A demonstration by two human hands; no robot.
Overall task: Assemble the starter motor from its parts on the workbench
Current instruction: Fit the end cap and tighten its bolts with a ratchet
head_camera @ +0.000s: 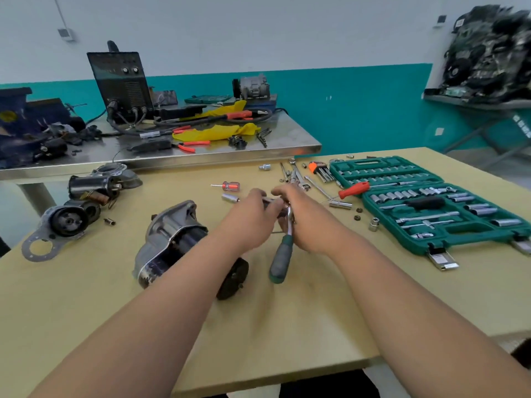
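Both hands are up over the worktop (316,326) right now. My right grip (304,222) is clamped round the head end of the ratchet (283,259), with its green handle pointing back toward me between my forearms. My left grip (250,216) is pinched on a short metal piece (270,201) at the ratchet's head, too blurry to say what it is.

The starter motor (172,245) lies on its side just left of the ratchet, and my left forearm crosses right over it and hides its middle. More motor parts (66,222) sit well off to the left.

Just past my knuckles there's a loose socket (230,197), a little red screwdriver (230,185) and a heap of wrenches (296,176). The open green socket case (431,248) is on the right, with a couple of nuts (357,214) between it and my right hand. The steel table (201,156) behind is cluttered.
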